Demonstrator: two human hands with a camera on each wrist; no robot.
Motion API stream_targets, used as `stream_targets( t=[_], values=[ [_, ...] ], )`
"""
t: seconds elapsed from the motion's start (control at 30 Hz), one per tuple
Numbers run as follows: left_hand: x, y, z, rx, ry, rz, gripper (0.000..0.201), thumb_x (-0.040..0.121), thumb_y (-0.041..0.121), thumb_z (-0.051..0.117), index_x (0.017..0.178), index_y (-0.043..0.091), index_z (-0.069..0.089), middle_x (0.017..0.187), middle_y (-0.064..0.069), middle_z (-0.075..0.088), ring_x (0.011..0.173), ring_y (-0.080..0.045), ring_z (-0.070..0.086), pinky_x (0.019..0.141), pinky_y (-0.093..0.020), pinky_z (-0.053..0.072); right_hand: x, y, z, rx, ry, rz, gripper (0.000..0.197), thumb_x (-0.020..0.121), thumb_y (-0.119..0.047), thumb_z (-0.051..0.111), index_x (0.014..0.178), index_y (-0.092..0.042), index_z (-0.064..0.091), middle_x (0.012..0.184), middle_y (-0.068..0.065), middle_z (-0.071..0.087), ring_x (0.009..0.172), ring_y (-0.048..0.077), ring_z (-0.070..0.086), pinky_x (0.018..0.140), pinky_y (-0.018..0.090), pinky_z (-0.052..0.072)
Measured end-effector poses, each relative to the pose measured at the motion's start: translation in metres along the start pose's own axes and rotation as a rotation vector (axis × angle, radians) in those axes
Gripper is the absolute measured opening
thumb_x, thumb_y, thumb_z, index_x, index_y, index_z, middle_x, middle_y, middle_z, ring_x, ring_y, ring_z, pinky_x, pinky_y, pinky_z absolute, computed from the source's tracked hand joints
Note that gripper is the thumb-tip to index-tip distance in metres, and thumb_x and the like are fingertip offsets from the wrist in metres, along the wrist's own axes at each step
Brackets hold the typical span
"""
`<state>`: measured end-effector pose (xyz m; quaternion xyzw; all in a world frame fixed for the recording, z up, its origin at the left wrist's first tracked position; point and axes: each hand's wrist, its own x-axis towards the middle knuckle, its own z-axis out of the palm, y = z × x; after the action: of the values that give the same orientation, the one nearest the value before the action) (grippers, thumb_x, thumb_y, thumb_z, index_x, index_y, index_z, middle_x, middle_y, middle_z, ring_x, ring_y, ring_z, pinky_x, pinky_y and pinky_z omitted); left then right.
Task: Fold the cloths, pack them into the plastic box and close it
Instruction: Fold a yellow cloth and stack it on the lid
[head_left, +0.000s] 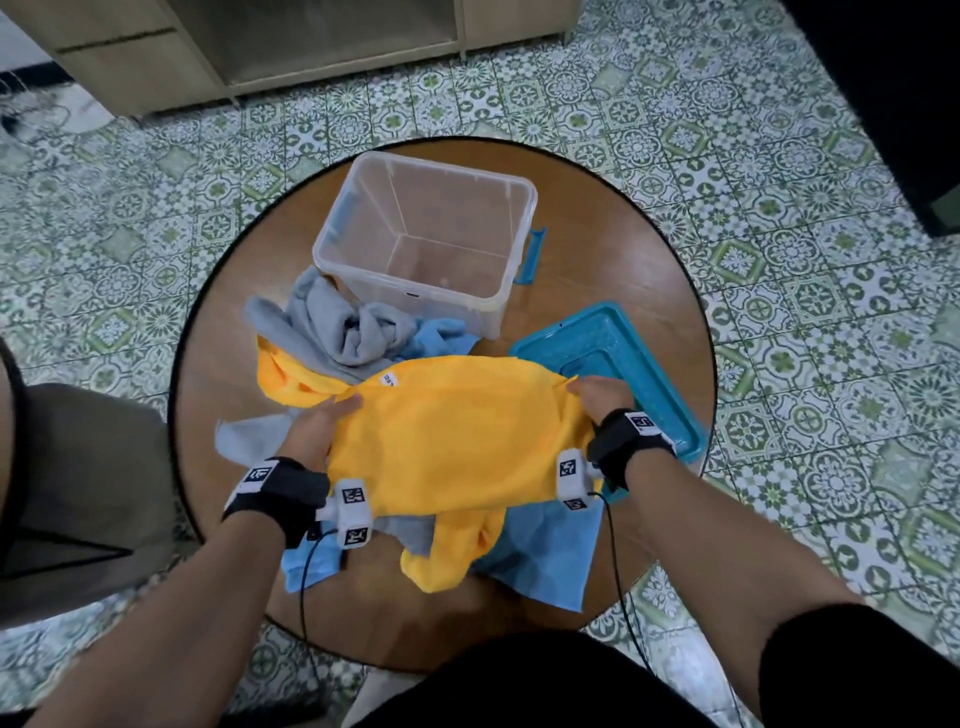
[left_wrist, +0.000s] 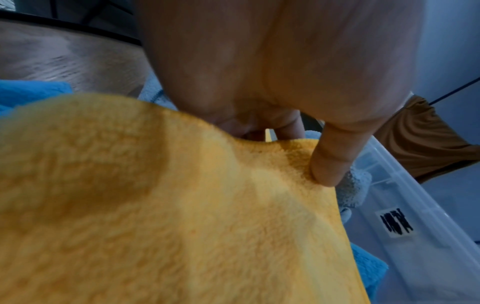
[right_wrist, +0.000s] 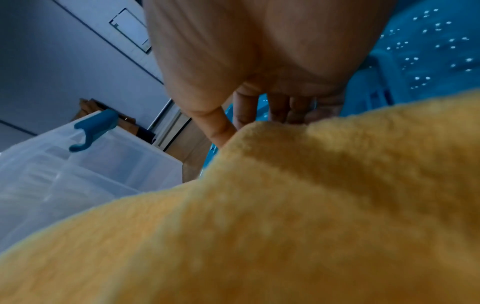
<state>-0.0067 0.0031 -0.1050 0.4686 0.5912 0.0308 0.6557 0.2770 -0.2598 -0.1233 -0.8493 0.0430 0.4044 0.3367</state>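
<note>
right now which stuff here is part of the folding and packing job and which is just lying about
Job: yellow cloth, gripped by left hand and right hand; grey cloth; blue cloth; plastic box; teal lid.

Lying about: wooden shelf unit; dark chair.

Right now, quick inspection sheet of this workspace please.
Surface: round wooden table, dark rim.
Job's things: clear plastic box open and empty; teal lid lying beside it; yellow cloth stretched between both hands; grey cloth and blue cloth crumpled, unfolded.
Clutter: nothing seen.
Grippers: left hand and right hand each pinch a yellow cloth edge.
Cables: black cables hang from wrist cameras.
Surroundings: patterned tile floor, wooden shelf unit.
</note>
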Motion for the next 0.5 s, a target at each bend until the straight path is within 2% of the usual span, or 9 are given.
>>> stream_targets(
  t=[0.1, 0.2, 0.27, 0.33, 0.37, 0.43, 0.47, 0.5],
  values=[
    [-0.015, 0.01, 0.009, 0.0, 0.018, 0.052, 0.102, 0.063, 0.054, 0.086, 0.147, 0.014, 0.043, 0.146, -0.006, 0.05, 0.13, -0.032, 0.05, 0.109, -0.053, 0.039, -0.002, -0.001, 0.002, -0.069, 0.035, 0.014, 0.029, 0.092, -0.027, 0.061, 0.114, -0.01, 0.07, 0.126, 0.007, 0.065, 0.118, 0.027, 0.058, 0.087, 0.028, 0.043],
    [-0.021, 0.017, 0.016, -0.036, 0.028, 0.113, 0.082, 0.08, 0.035, 0.079, 0.147, 0.008, 0.04, 0.142, -0.008, 0.05, 0.13, -0.031, 0.048, 0.11, -0.051, 0.038, -0.002, 0.004, 0.003, 0.033, 0.117, -0.044, 0.026, 0.087, -0.024, 0.068, 0.108, -0.01, 0.074, 0.122, 0.007, 0.068, 0.115, 0.027, 0.06, 0.091, 0.03, 0.044],
    [-0.023, 0.022, 0.014, -0.026, 0.04, 0.16, 0.084, 0.073, 0.039, 0.083, 0.142, 0.009, 0.048, 0.14, -0.006, 0.054, 0.128, -0.03, 0.051, 0.11, -0.05, 0.039, -0.008, 0.008, 0.0, 0.124, 0.172, -0.092, 0.023, 0.086, -0.022, 0.071, 0.104, -0.007, 0.075, 0.115, 0.01, 0.07, 0.11, 0.029, 0.062, 0.089, 0.031, 0.045],
    [-0.019, 0.025, 0.006, -0.023, 0.045, 0.226, 0.087, 0.056, 0.05, 0.088, 0.129, 0.013, 0.062, 0.13, -0.004, 0.063, 0.12, -0.027, 0.059, 0.106, -0.049, 0.043, -0.017, 0.009, -0.005, 0.249, 0.197, -0.125, 0.028, 0.087, -0.021, 0.071, 0.11, -0.006, 0.073, 0.117, 0.01, 0.069, 0.112, 0.026, 0.061, 0.09, 0.029, 0.045],
    [-0.017, 0.028, 0.002, -0.013, 0.048, 0.257, 0.076, 0.056, 0.051, 0.088, 0.12, 0.014, 0.068, 0.123, -0.003, 0.067, 0.114, -0.025, 0.062, 0.104, -0.049, 0.045, -0.024, 0.009, -0.008, 0.328, 0.207, -0.137, 0.032, 0.088, -0.021, 0.071, 0.115, -0.005, 0.07, 0.121, 0.01, 0.068, 0.114, 0.025, 0.06, 0.093, 0.03, 0.045],
    [-0.028, 0.041, -0.001, 0.038, 0.026, 0.338, 0.033, 0.075, 0.042, 0.081, 0.095, 0.016, 0.073, 0.102, -0.004, 0.069, 0.097, -0.022, 0.062, 0.096, -0.045, 0.05, -0.038, 0.009, -0.018, 0.479, 0.235, -0.17, 0.04, 0.088, -0.021, 0.072, 0.122, -0.004, 0.066, 0.127, 0.01, 0.064, 0.114, 0.022, 0.059, 0.101, 0.034, 0.045],
    [-0.037, 0.049, -0.003, 0.089, 0.025, 0.409, 0.02, 0.083, 0.035, 0.076, 0.085, 0.016, 0.072, 0.091, -0.006, 0.066, 0.088, -0.021, 0.059, 0.085, -0.042, 0.05, -0.046, 0.01, -0.024, 0.541, 0.25, -0.194, 0.043, 0.088, -0.021, 0.073, 0.125, -0.003, 0.064, 0.129, 0.01, 0.062, 0.114, 0.02, 0.057, 0.104, 0.036, 0.044],
    [-0.044, 0.056, -0.007, 0.141, 0.004, 0.482, 0.017, 0.087, 0.031, 0.073, 0.081, 0.015, 0.07, 0.084, -0.008, 0.062, 0.084, -0.02, 0.055, 0.077, -0.038, 0.048, -0.056, 0.009, -0.03, 0.596, 0.26, -0.218, 0.046, 0.087, -0.021, 0.073, 0.127, -0.002, 0.062, 0.13, 0.01, 0.061, 0.115, 0.02, 0.057, 0.106, 0.038, 0.044]
  ],
)
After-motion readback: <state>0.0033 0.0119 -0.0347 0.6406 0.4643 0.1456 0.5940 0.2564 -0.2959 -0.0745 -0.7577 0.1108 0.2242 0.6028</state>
